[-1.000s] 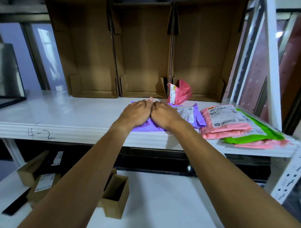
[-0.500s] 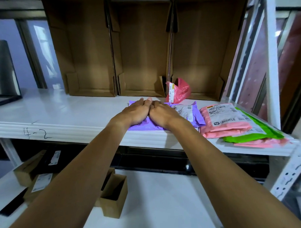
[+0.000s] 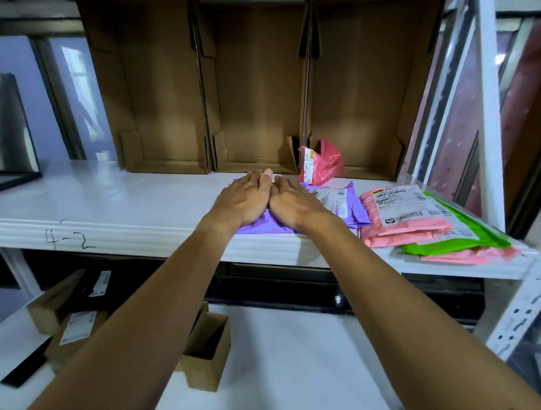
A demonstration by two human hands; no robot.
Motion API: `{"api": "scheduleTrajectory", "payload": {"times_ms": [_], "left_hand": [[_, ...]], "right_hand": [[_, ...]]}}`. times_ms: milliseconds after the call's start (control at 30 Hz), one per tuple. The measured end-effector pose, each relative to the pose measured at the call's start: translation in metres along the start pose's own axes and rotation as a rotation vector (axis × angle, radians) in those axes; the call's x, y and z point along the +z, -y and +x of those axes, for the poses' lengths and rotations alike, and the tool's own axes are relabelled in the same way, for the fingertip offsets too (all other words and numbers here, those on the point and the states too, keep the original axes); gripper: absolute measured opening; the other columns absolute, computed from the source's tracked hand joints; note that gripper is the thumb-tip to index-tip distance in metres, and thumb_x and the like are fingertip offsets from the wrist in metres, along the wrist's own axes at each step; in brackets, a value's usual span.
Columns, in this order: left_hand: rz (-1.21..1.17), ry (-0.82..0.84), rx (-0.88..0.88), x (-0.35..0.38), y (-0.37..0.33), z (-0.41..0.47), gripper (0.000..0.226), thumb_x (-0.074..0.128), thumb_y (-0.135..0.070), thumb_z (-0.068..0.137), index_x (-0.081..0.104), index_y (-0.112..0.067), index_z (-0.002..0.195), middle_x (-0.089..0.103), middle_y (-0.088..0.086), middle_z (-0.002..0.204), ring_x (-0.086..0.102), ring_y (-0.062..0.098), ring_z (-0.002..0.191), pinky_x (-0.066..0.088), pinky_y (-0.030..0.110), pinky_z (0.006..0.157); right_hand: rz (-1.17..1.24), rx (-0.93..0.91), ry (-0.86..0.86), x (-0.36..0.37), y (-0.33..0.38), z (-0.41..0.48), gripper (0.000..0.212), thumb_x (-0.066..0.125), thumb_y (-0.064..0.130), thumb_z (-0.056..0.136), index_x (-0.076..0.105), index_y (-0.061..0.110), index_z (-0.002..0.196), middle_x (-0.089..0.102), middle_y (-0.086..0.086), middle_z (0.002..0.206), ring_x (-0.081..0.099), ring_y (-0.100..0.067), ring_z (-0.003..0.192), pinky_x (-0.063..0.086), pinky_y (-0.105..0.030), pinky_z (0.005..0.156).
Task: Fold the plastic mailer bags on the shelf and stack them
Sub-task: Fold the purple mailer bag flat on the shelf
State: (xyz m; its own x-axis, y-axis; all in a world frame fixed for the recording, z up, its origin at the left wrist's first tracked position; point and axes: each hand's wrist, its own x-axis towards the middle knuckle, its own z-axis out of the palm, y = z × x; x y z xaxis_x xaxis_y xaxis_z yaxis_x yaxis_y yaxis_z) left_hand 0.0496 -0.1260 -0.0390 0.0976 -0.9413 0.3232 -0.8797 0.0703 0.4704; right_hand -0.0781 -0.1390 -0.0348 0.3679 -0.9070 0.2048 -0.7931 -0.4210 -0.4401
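Shelf contents, as seen from the head view.

1. White shelf board (image 3: 110, 199): a handwritten mark "4-2" (image 3: 68, 239) is carried on the front edge, at 8 o'clock of the hands.
2. Purple plastic mailer bag (image 3: 356, 208): laid flat at the shelf's front edge, centre. A white printed label is seen on its right part.
3. Left hand (image 3: 243, 200) and right hand (image 3: 293, 205): placed side by side, touching, palms down on the purple bag. The fingers are held straight and flat, pressed on the bag; nothing is gripped.
4. Stack of pink plastic mailer bags (image 3: 415, 225): set just beside the purple bag at 3 o'clock. A green plastic mailer bag (image 3: 464, 242) is layered within it.
5. Crumpled red plastic bag (image 3: 321, 163): found at 1 o'clock of the hands.
6. Three brown cardboard boxes (image 3: 257, 106): stood at 12 o'clock, open sides forward.
7. Small open cardboard box (image 3: 207, 353): kept on the lower shelf, at 6 o'clock.
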Motion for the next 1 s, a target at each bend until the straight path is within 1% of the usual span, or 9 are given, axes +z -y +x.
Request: {"api": "scheduleTrajectory", "payload": {"times_ms": [200,367,467,533,600,667,733,833,1000], "left_hand": [[-0.005,-0.033,0.032,0.000,-0.003,-0.004,0.060,0.010,-0.050,0.107,0.040,-0.023,0.151,0.042,0.003,0.157,0.037,0.023,0.144,0.027,0.039,0.117],[0.041,-0.131,0.048,0.001,-0.001,-0.002,0.062,0.011,-0.053,0.105,0.051,-0.021,0.141,0.057,0.011,0.141,0.052,0.030,0.129,0.038,0.044,0.109],[0.071,-0.185,0.086,-0.001,-0.003,-0.003,0.055,0.015,-0.046,0.107,0.054,-0.017,0.131,0.063,0.014,0.130,0.057,0.033,0.119,0.044,0.044,0.100],[0.084,-0.166,0.085,-0.001,-0.006,-0.006,0.050,0.016,-0.036,0.109,0.054,-0.012,0.130,0.062,0.017,0.129,0.057,0.035,0.118,0.045,0.045,0.097],[0.101,-0.117,0.052,-0.001,-0.009,-0.007,0.049,0.014,-0.029,0.110,0.053,-0.007,0.132,0.063,0.020,0.127,0.056,0.037,0.119,0.044,0.047,0.100],[0.144,-0.052,0.030,-0.001,-0.009,-0.008,0.052,0.012,-0.029,0.110,0.054,-0.006,0.130,0.065,0.021,0.122,0.056,0.037,0.119,0.042,0.047,0.101],[0.165,0.003,0.024,-0.003,-0.008,-0.007,0.057,0.009,-0.034,0.110,0.054,-0.008,0.134,0.063,0.019,0.129,0.054,0.034,0.124,0.040,0.044,0.105],[0.092,0.058,-0.017,-0.003,-0.005,-0.002,0.064,0.007,-0.048,0.107,0.050,-0.016,0.143,0.052,0.011,0.148,0.046,0.029,0.135,0.033,0.042,0.113],[-0.023,0.161,-0.087,-0.003,-0.001,0.002,0.065,0.006,-0.061,0.102,0.025,-0.034,0.158,0.019,-0.007,0.167,0.019,0.020,0.153,0.016,0.045,0.124]], "right_hand": [[0.050,-0.026,-0.051,0.001,-0.002,-0.002,0.058,0.018,0.040,0.105,0.023,0.013,0.156,0.027,-0.010,0.161,0.024,-0.023,0.149,0.022,-0.042,0.120],[0.091,-0.088,-0.143,0.001,0.000,-0.005,0.052,0.021,0.040,0.104,0.039,0.015,0.145,0.043,-0.011,0.149,0.041,-0.027,0.136,0.035,-0.047,0.112],[0.100,-0.082,-0.141,0.001,0.001,-0.006,0.049,0.021,0.040,0.104,0.044,0.014,0.139,0.048,-0.012,0.144,0.046,-0.029,0.131,0.039,-0.047,0.108],[0.090,-0.070,-0.119,0.001,0.000,-0.006,0.046,0.022,0.039,0.105,0.047,0.014,0.134,0.050,-0.013,0.142,0.048,-0.030,0.127,0.040,-0.045,0.104],[0.070,-0.063,-0.092,0.000,-0.001,-0.006,0.047,0.021,0.038,0.106,0.047,0.014,0.136,0.049,-0.012,0.142,0.048,-0.030,0.127,0.040,-0.041,0.101],[0.053,-0.047,-0.041,-0.001,-0.001,-0.005,0.047,0.021,0.037,0.106,0.047,0.013,0.137,0.049,-0.011,0.142,0.047,-0.028,0.128,0.038,-0.040,0.100],[0.038,-0.040,0.011,-0.001,-0.001,-0.003,0.048,0.020,0.036,0.105,0.045,0.014,0.138,0.047,-0.009,0.143,0.044,-0.026,0.132,0.036,-0.042,0.105],[-0.006,-0.042,0.043,0.000,-0.001,0.001,0.053,0.017,0.040,0.102,0.041,0.018,0.144,0.044,-0.008,0.145,0.038,-0.025,0.137,0.032,-0.047,0.112],[-0.030,-0.040,0.060,0.002,-0.001,0.004,0.068,0.008,0.050,0.093,0.032,0.024,0.152,0.035,-0.007,0.155,0.031,-0.027,0.144,0.027,-0.052,0.115]]}}
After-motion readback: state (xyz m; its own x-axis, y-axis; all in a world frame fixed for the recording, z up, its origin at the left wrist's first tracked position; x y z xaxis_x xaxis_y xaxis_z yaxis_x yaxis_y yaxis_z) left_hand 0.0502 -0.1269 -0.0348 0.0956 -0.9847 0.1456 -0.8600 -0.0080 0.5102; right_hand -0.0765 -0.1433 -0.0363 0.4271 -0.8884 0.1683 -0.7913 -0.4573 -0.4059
